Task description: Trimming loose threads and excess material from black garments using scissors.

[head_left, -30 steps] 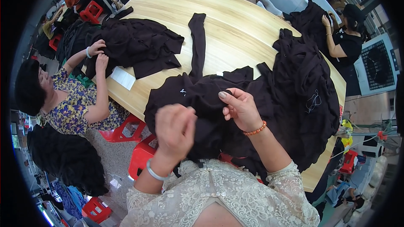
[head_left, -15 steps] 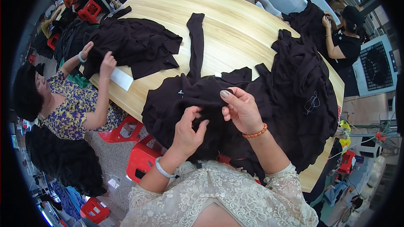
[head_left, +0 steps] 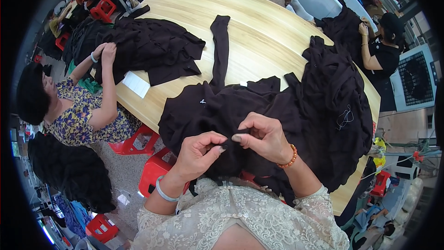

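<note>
A dark, nearly black garment lies crumpled on the table in front of me, one long sleeve stretched away across the wood. Above its near part, my left hand is closed, thumb and forefinger pinching dark cloth. Close beside it, my right hand pinches the same garment between thumb and bent fingers. The fingertips nearly meet; the exact bit of cloth in them is hard to make out. A small white thread mark shows on the garment to the left.
More dark garments are heaped at the right, with loose pale thread on them. On the left a co-worker handles another dark garment beside a white paper. Another person works at the far right. A red stool stands by the table.
My left hand has gone from spread fingers to a pinch. My right hand has come down and nearer to it. The co-worker's hands on the left have drawn together.
</note>
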Demonstrator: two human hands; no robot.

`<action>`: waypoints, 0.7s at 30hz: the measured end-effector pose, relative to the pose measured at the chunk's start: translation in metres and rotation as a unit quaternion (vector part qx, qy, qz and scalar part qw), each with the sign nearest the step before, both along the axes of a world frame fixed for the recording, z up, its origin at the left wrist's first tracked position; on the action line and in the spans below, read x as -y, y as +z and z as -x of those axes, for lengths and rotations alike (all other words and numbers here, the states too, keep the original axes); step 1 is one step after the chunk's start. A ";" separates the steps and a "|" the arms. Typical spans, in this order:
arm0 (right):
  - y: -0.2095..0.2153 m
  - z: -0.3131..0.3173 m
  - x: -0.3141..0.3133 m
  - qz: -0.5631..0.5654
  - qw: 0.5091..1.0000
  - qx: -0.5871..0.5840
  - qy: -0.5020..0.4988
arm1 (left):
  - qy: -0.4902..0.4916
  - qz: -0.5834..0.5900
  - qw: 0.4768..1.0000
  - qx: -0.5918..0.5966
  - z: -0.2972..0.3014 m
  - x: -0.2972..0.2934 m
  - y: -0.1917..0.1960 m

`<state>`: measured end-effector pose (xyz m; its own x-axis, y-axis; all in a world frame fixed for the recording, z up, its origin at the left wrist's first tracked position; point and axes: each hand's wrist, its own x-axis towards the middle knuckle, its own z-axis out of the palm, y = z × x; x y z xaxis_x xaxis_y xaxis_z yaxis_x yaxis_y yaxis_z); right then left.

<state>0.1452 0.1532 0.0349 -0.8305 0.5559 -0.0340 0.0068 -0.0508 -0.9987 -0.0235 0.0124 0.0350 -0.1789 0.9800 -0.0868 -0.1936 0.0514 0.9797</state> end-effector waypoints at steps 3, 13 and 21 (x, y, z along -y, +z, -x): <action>0.007 -0.001 0.003 -0.033 0.999 -0.008 0.024 | 0.028 0.038 0.998 -0.032 -0.003 0.002 0.004; 0.019 0.000 0.010 -0.266 0.963 -0.014 0.031 | 0.040 -0.050 0.932 -0.357 -0.004 -0.004 0.016; 0.009 0.000 0.010 -0.503 0.857 -0.110 0.023 | 0.083 -0.047 0.941 -0.326 -0.007 -0.008 0.011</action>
<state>0.1453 0.1428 0.0436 -0.7777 0.1792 0.6026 -0.2077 0.8315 -0.5153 -0.0168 0.0203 0.0463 -0.3150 0.9320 0.1795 0.4519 -0.0190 0.8918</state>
